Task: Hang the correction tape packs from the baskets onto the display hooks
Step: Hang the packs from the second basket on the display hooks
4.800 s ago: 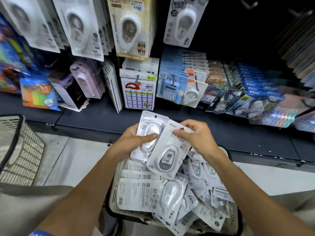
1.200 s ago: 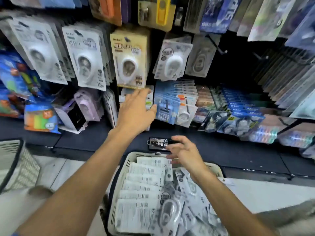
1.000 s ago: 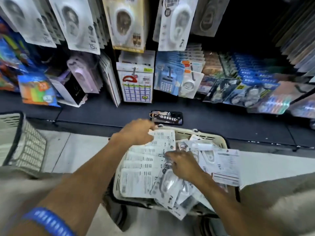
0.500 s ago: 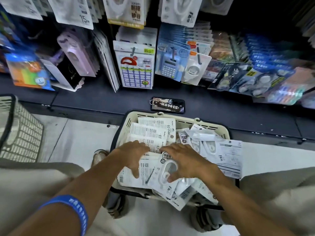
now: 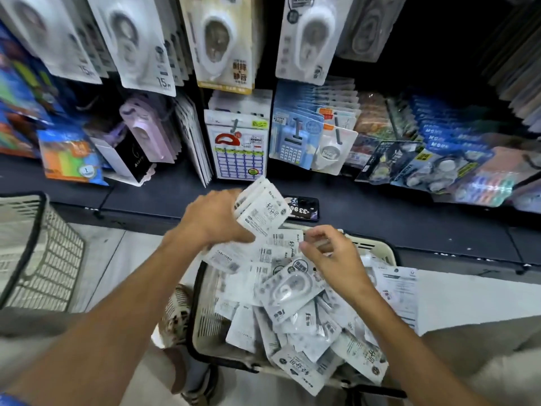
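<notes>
A cream basket (image 5: 205, 312) below me is heaped with white correction tape packs (image 5: 289, 291). My left hand (image 5: 213, 218) grips a small stack of packs (image 5: 260, 206), backs facing me, lifted above the basket's far edge. My right hand (image 5: 330, 253) hovers over the pile with fingers curled, pinching the top edge of another pack (image 5: 285, 244). More correction tape packs (image 5: 304, 39) hang on the display hooks above the shelf.
A dark shelf ledge (image 5: 409, 227) runs across, with a phone (image 5: 304, 208) lying on it behind the basket. Calculators, label sheets and other stationery hang at shelf level. A second wire basket (image 5: 38, 250) stands at the left. A loose paper sheet (image 5: 401, 291) sits right of the basket.
Both hands were pressed into the pile half a second ago. My left hand has since risen with a stack of packs, and my right hand has lifted to the top of the pile.
</notes>
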